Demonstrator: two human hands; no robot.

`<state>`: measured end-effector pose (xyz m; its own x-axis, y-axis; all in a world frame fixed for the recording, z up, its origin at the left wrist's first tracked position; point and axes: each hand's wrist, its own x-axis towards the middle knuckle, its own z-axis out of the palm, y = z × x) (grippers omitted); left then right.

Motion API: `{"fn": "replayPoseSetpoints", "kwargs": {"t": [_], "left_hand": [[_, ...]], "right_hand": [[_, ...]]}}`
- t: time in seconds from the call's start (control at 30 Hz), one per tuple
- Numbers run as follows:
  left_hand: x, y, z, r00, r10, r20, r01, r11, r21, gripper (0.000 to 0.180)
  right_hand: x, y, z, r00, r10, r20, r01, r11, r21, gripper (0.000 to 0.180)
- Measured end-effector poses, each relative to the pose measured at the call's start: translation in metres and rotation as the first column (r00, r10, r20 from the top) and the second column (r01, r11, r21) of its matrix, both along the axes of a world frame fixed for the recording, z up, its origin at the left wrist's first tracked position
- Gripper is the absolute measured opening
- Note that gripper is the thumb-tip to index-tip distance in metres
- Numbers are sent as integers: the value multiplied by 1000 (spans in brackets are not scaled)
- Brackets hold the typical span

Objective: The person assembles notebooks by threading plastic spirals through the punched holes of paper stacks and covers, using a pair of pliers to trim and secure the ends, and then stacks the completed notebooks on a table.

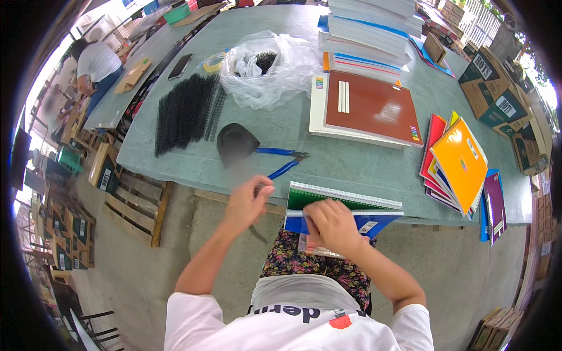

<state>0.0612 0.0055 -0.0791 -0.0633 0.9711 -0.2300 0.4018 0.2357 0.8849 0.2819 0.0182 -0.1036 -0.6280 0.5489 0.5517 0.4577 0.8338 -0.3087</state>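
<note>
Blue notebook (384,220) lengthwise left to right, punched edge forward, right hand (332,224) gripping it, left hand (248,200) curled, contents unclear

From my end I saw 1 notebook (379,220) at the table's front edge, overhanging the side where the person sat. Its near face was blue, with 1 pale rectangular label toward the right. Behind the blue lay a green face, and the 2 parts stood spread apart in a wedge, wider at the left and narrowing toward the right. Along the far edge I made out a pale strip with a row of small holes.

I also saw 1 pair of pliers (285,152) lying on the tabletop, left of the notebook and farther back. Its 2 blue handles were splayed toward the left, and its dark metal head pointed right.
</note>
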Motion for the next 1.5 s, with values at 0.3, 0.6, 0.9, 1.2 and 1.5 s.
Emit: {"fn": "replayPoseSetpoints", "kwargs": {"t": [0.3, 0.6, 0.9, 1.2, 1.5], "left_hand": [[28, -43, -20, 979, -111, -173, 116, 993, 20, 44], [33, -33, -18, 987, 86, -137, -17, 899, 438, 25], [30, -35, -19, 985, 57, -162, -2, 946, 323, 29], [24, -26, -13, 912, 160, 379, -71, 969, -239, 41], [11, -24, -3, 679, 242, 693, 126, 892, -435, 38]], "right_hand": [[-25, 26, 7, 942, -17, 336, 133, 936, -326, 22], [-25, 23, 6, 996, -86, 10, 82, 909, -409, 21], [-25, 21, 11, 994, -107, 11, 101, 894, -436, 17], [-28, 14, 13, 998, -60, -26, 51, 956, -288, 15], [-29, 13, 12, 996, 15, -85, -36, 966, -254, 14]]}}
